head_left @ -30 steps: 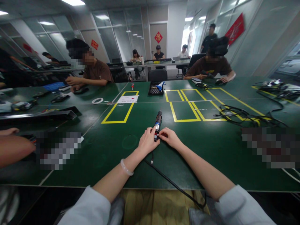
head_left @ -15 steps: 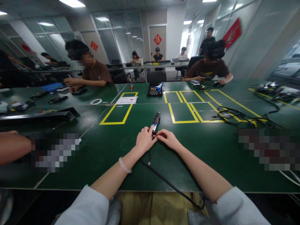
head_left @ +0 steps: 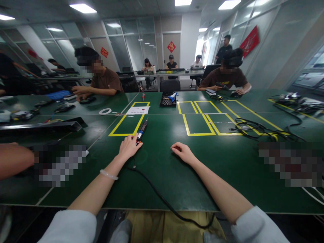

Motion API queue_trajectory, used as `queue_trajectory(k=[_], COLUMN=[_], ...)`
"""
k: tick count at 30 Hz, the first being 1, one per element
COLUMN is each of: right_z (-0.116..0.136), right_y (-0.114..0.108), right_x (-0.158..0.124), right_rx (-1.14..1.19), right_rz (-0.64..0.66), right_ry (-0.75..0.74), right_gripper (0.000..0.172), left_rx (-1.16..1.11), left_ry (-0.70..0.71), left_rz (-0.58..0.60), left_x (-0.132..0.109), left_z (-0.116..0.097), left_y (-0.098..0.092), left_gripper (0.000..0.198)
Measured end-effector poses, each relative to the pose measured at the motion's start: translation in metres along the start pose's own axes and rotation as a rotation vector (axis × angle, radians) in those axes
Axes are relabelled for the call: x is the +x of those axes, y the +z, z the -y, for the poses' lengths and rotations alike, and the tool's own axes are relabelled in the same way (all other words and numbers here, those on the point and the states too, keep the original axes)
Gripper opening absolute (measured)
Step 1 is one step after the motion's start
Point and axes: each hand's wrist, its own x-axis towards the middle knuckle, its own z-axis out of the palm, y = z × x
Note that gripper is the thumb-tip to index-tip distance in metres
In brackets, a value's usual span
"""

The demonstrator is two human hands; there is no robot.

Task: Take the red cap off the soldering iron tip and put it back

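Note:
My left hand point(head_left: 129, 145) is closed around the rear of a corded electric screwdriver point(head_left: 142, 130), left of the table's middle. The screwdriver lies low over the green tabletop, its narrow tip pointing away and slightly right. A black cord point(head_left: 154, 189) runs from beneath my left hand to the table's front edge and over it. Apart from the tool, my right hand point(head_left: 184, 152) rests low over the table, its fingers curled together. Nothing shows at the right fingertips. A yellow tape rectangle point(head_left: 121, 135) lies beside the screwdriver, with a white paper sheet point(head_left: 138, 110) across it.
A black tray point(head_left: 168, 104) with a blue-and-white item stands at the far side. Tangled black cables point(head_left: 249, 125) lie on the right. A white ring point(head_left: 105, 111) and a long black part point(head_left: 50, 127) are on the left. Two co-workers sit opposite; another person's arm point(head_left: 16, 160) reaches in at left.
My left hand has carried the screwdriver left, beside the yellow rectangle, and its cord has followed. My right hand has come away from the tool, staying near the same spot.

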Motion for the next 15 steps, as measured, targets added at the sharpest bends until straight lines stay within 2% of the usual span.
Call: queue_trajectory(k=[6, 9, 12, 15], right_z=[0.001, 0.004, 0.006, 0.006], right_y=[0.0, -0.001, -0.001, 0.0], right_x=[0.0, 0.0, 0.0, 0.001], right_rx=[-0.016, -0.019, -0.025, -0.024], right_rz=[0.013, 0.02, 0.021, 0.019], right_ry=[0.005, 0.011, 0.013, 0.012], right_gripper=[0.018, 0.018, 0.017, 0.017], left_rx=[0.005, 0.009, 0.037, 0.077], left_ry=[-0.138, -0.202, -0.244, -0.232], left_rz=[0.05, 0.052, 0.02, -0.076], left_x=[0.022, 0.03, 0.029, 0.023], left_z=[0.068, 0.092, 0.101, 0.095], left_y=[0.006, 0.008, 0.007, 0.006], left_gripper=[0.068, 0.069, 0.066, 0.059])
